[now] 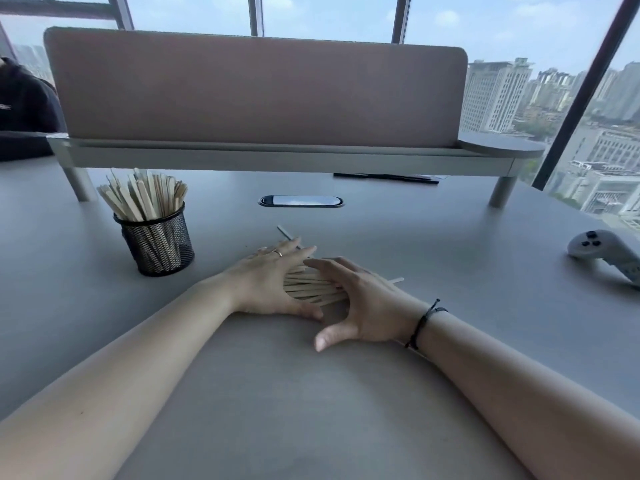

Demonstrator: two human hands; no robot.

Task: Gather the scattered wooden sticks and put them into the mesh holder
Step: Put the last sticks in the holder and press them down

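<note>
A loose pile of flat wooden sticks (311, 289) lies on the grey table (311, 393), squeezed between both hands. My left hand (266, 282) cups the pile from the left, fingers spread over it. My right hand (360, 303) presses in from the right, thumb apart from the fingers. One stick end (396, 280) pokes out past the right hand, and another stick (285, 233) lies just beyond the left fingers. The black mesh holder (157, 242) stands upright to the far left, holding several sticks. Neither hand has lifted the pile.
A raised shelf with a pink divider (256, 95) spans the back of the table on legs. An oval cable port (300, 201) sits behind the pile. A white game controller (604, 254) lies at the right edge. A person in dark clothes (24, 109) sits far left.
</note>
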